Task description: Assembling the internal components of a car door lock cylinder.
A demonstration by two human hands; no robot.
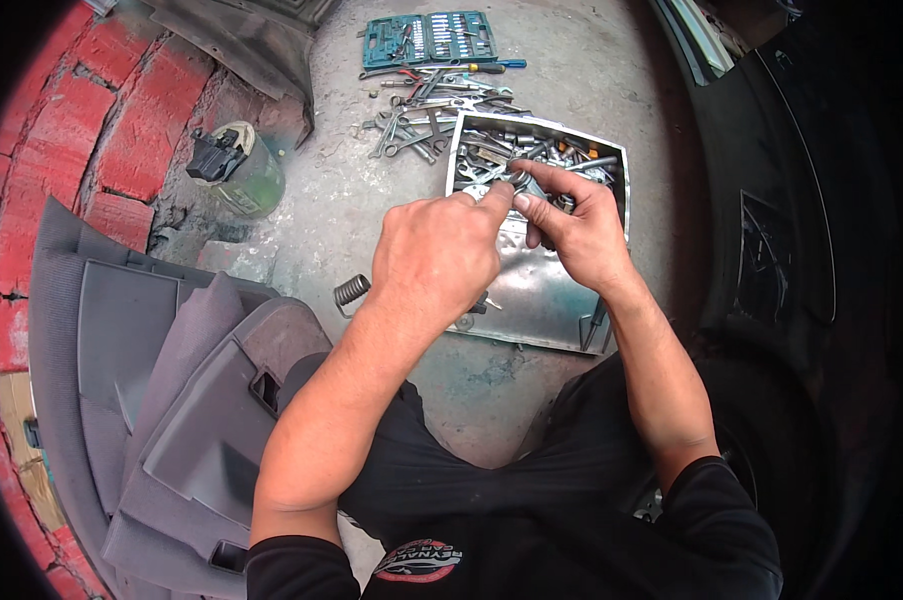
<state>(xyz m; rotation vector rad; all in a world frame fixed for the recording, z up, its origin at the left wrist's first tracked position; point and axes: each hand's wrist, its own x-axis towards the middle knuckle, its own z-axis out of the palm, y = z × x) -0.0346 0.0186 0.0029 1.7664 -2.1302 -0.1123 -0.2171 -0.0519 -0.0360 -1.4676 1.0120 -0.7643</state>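
Above the open metal toolbox both my hands meet at a small, round, shiny metal piece. It looks like a socket or the ring end of a wrench; the exact kind cannot be told. My right hand pinches it between thumb and forefinger. With fingers curled, my left hand reaches its forefinger to the same piece; its palm side is hidden, and so is anything in it. Below the hands, the box's tray holds a heap of sockets, wrenches and other loose steel tools.
Several wrenches lie on the concrete beyond the box, with an open teal socket case behind them. A coil spring lies left of the box. Grey car door panels lean at left, near a translucent bucket. A dark car body stands right.
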